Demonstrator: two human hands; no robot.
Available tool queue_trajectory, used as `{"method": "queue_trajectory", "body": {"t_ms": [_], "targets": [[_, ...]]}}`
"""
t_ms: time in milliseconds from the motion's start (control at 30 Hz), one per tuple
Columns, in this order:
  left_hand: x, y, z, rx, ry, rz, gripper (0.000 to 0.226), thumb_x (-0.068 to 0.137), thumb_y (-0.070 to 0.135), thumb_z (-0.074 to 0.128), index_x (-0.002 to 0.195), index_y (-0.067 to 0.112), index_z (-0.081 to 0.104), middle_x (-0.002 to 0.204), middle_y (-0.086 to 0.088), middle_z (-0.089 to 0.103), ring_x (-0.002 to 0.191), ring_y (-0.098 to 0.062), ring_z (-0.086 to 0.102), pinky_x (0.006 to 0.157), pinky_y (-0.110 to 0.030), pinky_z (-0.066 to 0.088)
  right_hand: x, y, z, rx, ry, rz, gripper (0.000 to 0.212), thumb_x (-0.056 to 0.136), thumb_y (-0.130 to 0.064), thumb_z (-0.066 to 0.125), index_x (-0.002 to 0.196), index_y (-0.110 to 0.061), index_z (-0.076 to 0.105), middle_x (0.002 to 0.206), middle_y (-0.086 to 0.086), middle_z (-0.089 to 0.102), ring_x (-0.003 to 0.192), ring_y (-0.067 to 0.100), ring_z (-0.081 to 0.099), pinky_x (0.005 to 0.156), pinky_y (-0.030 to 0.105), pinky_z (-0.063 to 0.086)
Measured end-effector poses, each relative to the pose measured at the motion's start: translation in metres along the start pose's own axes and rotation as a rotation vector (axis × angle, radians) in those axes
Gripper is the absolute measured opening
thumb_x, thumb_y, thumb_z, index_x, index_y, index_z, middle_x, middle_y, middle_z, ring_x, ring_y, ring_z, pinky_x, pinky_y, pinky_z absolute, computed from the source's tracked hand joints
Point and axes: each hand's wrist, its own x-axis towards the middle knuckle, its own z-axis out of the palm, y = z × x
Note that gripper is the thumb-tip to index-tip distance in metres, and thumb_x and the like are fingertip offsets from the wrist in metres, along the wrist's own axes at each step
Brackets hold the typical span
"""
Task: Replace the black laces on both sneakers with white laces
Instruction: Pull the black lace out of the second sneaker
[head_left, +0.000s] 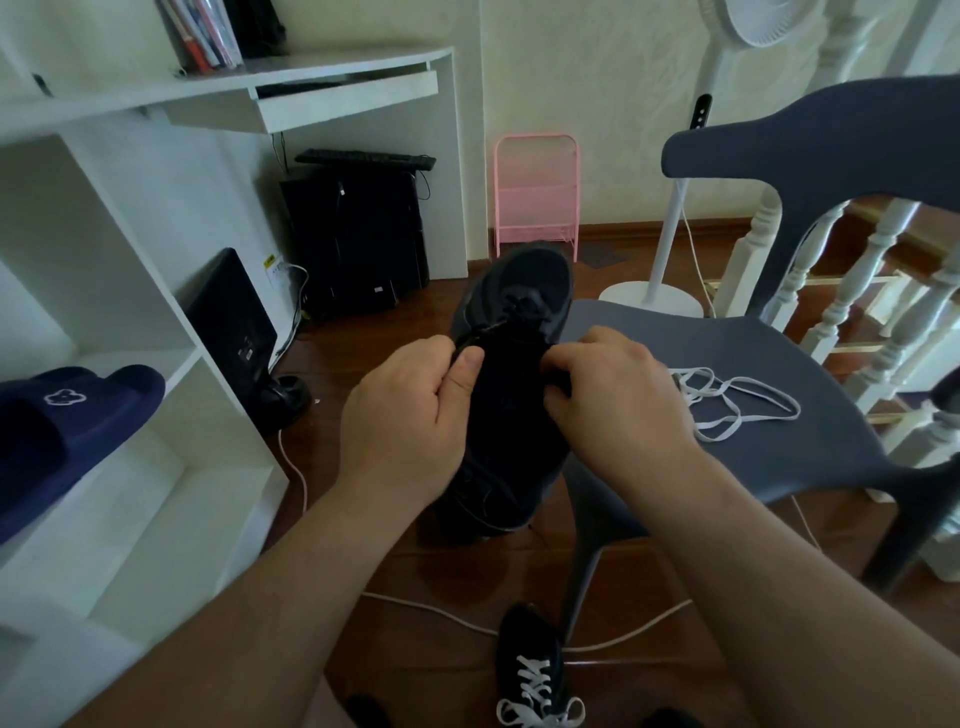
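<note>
A: Largest first. Grey plastic chair (753, 358) at right; a loose white flat lace (737, 400) lies coiled on its seat.

B: Task item?

A: Dark fabric sneaker (511, 374), held up between both hands beside the seat's left edge. Long axis runs away from the viewer, toe far, heel near and lower.

B: Grips?

A: Left hand (410, 415) on the sneaker's left flank, thumb and fingers pinching the black lace (480, 332) near the eyelets. Right hand (618, 395) on the right flank, fingers curled onto the upper.

B: Other shoe?

A: Second dark sneaker with white laces (535, 680) on the wooden floor (363, 551), below.
</note>
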Motion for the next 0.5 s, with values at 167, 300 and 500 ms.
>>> {"method": "queue_trajectory", "body": {"t_ms": [167,300,500], "targets": [[0.002,-0.014,0.002,-0.025,-0.011,-0.142,0.047,0.111,0.045,0.041,0.068,0.028,0.033,0.062,0.004,0.040,0.057,-0.014,0.043,0.051,-0.042,0.037,-0.002,0.005,0.001,0.403,-0.106,-0.029,0.022,0.089,-0.017,0.069,0.082,-0.032,0.055,0.084,-0.012,0.049,0.077,0.008,0.047,0.071,0.019,0.040],[0.004,-0.023,0.000,-0.089,0.014,-0.219,0.048,0.111,0.046,0.042,0.068,0.027,0.036,0.061,0.003,0.042,0.057,-0.015,0.044,0.053,-0.044,0.037,0.001,0.002,-0.010,1.507,-0.139,0.475,0.030,0.086,0.009,0.063,0.072,-0.018,0.057,0.075,0.003,0.064,0.079,0.021,0.065,0.075,0.039,0.056],[0.005,-0.024,-0.004,-0.037,0.011,-0.159,0.047,0.112,0.046,0.042,0.069,0.030,0.033,0.061,0.004,0.040,0.057,-0.013,0.043,0.050,-0.037,0.033,0.006,0.022,-0.021,1.736,-0.079,0.525,0.020,0.085,-0.006,0.061,0.073,-0.021,0.058,0.081,0.000,0.064,0.092,0.021,0.061,0.082,0.040,0.045]]}}
